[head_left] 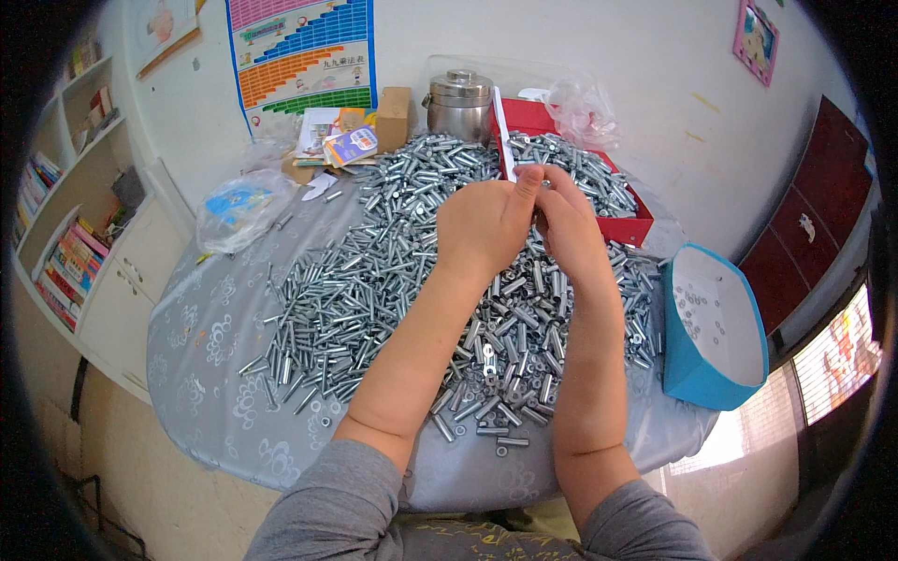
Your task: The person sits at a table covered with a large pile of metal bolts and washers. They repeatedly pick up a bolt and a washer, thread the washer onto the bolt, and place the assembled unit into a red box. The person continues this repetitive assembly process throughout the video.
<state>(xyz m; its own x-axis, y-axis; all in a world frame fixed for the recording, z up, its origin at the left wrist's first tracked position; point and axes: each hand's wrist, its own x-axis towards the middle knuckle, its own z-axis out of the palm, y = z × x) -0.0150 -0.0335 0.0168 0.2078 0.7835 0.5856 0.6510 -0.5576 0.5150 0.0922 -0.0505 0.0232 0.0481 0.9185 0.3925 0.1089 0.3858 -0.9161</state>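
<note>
My left hand is closed in a fist above the heap, its thumb raised against the fingertips of my right hand. My right hand's fingers are bent and pinched towards that thumb. Whatever lies between the two hands is hidden by the fingers. Below and around them spreads a big heap of shiny metal pieces, mostly slim tubes or bolts. Thicker metal sleeves lie between my forearms, with small nuts or washers among them. Behind my hands, a red box holds more metal pieces.
A blue box with several small rings inside stands at the table's right edge. A steel pot, a small cardboard box and booklets are at the back. A plastic bag lies at the left on the grey tablecloth.
</note>
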